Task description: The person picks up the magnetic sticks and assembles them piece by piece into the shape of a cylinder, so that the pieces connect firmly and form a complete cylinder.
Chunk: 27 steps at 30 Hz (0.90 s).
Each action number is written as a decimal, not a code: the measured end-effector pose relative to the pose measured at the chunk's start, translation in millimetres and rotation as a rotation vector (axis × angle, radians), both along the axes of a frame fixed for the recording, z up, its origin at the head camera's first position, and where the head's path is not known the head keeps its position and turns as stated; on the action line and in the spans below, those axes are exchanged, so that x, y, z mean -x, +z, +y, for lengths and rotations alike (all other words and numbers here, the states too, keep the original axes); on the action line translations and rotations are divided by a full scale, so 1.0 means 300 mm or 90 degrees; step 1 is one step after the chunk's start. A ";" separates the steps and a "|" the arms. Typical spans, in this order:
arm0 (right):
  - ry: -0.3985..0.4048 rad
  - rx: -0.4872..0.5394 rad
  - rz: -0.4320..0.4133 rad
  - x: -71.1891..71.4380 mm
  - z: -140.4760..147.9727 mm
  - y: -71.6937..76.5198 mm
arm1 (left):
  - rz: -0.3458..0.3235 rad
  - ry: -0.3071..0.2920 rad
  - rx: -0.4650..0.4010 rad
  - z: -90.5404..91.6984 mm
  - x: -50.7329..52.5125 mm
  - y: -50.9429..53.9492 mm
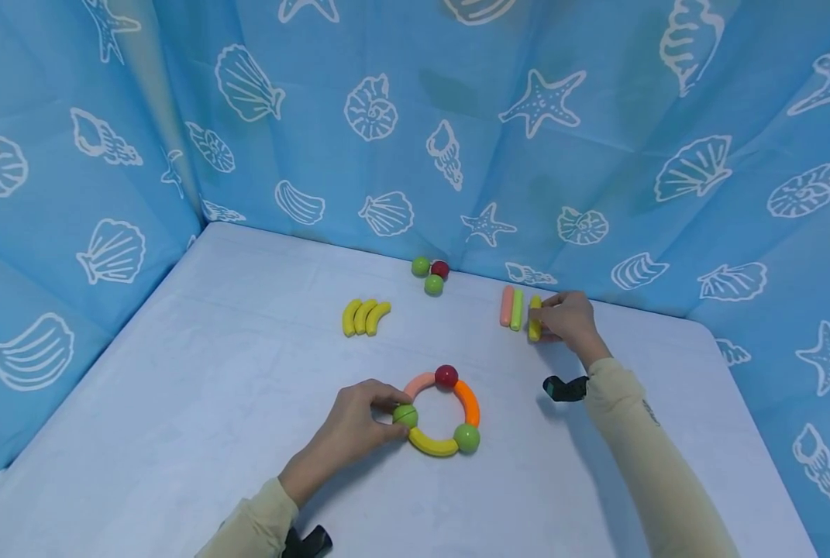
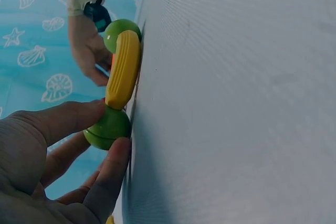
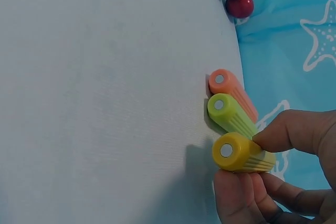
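Note:
A ring of curved sticks and balls lies on the table. It has a pink curved stick (image 1: 418,384), a red ball (image 1: 445,377), an orange curved stick (image 1: 468,404), a green ball (image 1: 466,438) and a yellow curved stick (image 1: 433,444). At its left side my left hand (image 1: 350,426) pinches another green ball (image 2: 108,129) between thumb and finger. Far to the right, my right hand (image 1: 569,318) grips a straight yellow stick (image 3: 244,153), ridged, with a grey disc in its end. Beside that stick lie a light-green stick (image 3: 231,114) and a pink stick (image 3: 231,90).
Three yellow curved sticks (image 1: 364,318) lie side by side behind the ring. Farther back sit two green balls (image 1: 433,285) and a red ball (image 1: 440,269) near the white table's (image 1: 247,325) rear edge. A blue shell-print curtain (image 1: 331,170) hangs behind.

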State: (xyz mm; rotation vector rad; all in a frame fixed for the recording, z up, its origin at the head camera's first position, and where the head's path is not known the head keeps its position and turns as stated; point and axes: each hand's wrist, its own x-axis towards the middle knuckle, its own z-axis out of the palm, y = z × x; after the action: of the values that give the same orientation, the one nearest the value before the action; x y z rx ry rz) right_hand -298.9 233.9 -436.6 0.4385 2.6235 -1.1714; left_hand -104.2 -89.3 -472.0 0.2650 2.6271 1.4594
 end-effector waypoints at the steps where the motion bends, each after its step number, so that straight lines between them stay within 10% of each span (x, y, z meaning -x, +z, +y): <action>1: 0.001 0.003 -0.001 -0.006 0.001 0.002 | -0.002 0.002 0.001 0.001 0.001 0.000; 27: 0.012 0.063 -0.029 -0.133 -0.035 0.004 | -0.009 0.003 0.004 0.002 -0.002 0.001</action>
State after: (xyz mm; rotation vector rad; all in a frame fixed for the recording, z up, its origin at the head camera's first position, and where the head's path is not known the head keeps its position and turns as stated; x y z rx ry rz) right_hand -258.9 223.5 -435.5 0.4149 2.5135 -1.2636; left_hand -103.7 -88.7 -471.7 0.2475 2.6222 1.4495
